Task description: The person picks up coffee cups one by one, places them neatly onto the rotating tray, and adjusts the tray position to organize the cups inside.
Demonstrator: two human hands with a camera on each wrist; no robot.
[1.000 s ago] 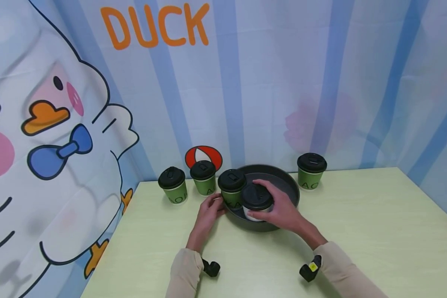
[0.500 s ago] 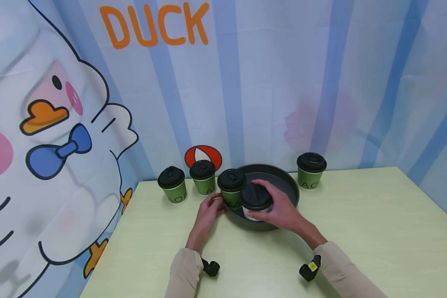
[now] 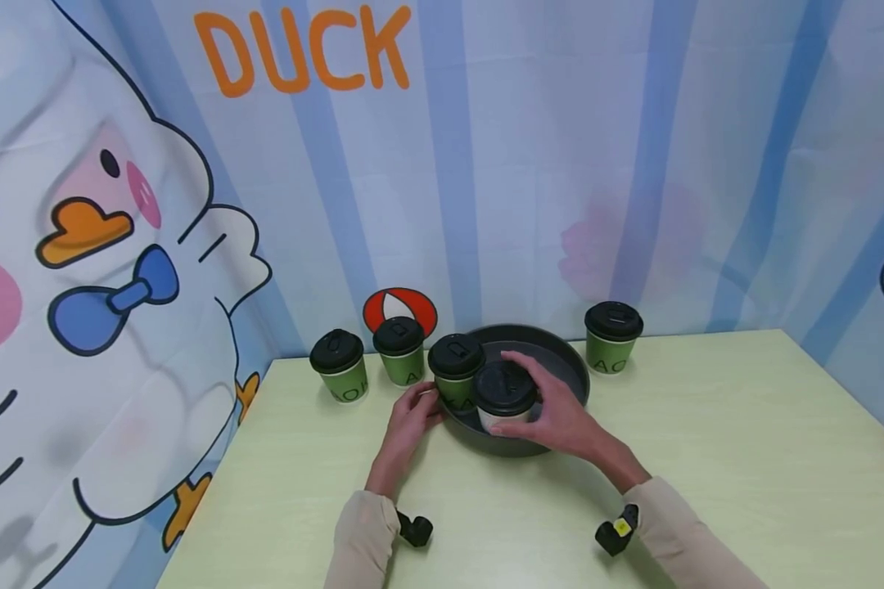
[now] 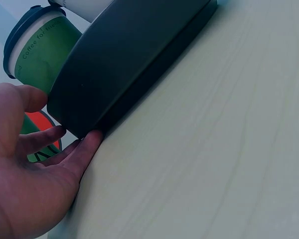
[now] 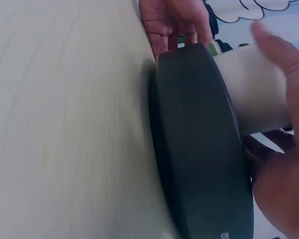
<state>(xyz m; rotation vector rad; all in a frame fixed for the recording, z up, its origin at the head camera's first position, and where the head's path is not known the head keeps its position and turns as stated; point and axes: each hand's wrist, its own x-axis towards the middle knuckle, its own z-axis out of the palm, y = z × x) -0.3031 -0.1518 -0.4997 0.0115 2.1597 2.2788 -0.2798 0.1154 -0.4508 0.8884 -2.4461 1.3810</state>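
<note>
Just inside the rim of the dark round pan (image 3: 556, 350) – call its far edge twelve o'clock as the head view sees it – a white cup (image 3: 502, 393) with a black lid sits toward half past six, upright. Whether its base meets the pan floor is hidden. The right hand (image 3: 557, 411) reaches in from four o'clock, fingers and thumb spread to about the cup's width and curved round it; the thumb is blurred in the right wrist view, so I cannot tell how firmly it presses.

At ten o'clock in the same pan stands a green cup (image 3: 453, 381), also black-lidded, partly behind the white one; whether the two touch is unclear. The left hand (image 3: 408, 421) is at eight o'clock outside the pan, its fingers loosely extended, not wrapped round anything, with fingertips against the outer wall low down and the thumb near the rim.

Beyond the pan, three more lidded green cups stand upright on the pale table (image 3: 744, 425): the far-left cup (image 3: 342, 372) at nine o'clock, its neighbour (image 3: 401, 356) at half past nine, and the lone cup (image 3: 613, 339) at two o'clock. Behind them hangs a blue striped curtain (image 3: 530, 164) – orange "DUCK" lettering (image 3: 302, 53) at eleven o'clock.
</note>
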